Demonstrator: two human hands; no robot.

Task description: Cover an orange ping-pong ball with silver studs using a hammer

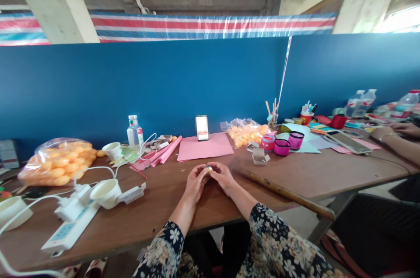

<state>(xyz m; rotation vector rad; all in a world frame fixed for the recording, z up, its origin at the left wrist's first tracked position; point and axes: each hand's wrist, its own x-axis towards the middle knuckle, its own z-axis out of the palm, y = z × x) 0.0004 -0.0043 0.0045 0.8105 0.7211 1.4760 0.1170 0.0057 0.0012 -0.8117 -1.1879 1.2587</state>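
Both hands pinched on one small yellowish piece at the near middle of the table

We rest our wrists on the long brown table (pixel 157 212) so the work sits steady. A wooden stick (pixel 285 191) lies slantwise to the right, and a white power strip (pixel 67 229) lies near left, with a cream cup (pixel 106 191) beside it. Farther left, a bag of orange balls (pixel 57 162) is parked out of the way; a pink sheet (pixel 204 147) lies just beyond our hands. At far right a co-worker's hand (pixel 387 133) rests on the table. Our left hand (pixel 196 180) and right hand (pixel 223 176) meet fingertip to fingertip, each curled nearly closed on the small piece (pixel 209 168) between them — what it is, we cannot tell.
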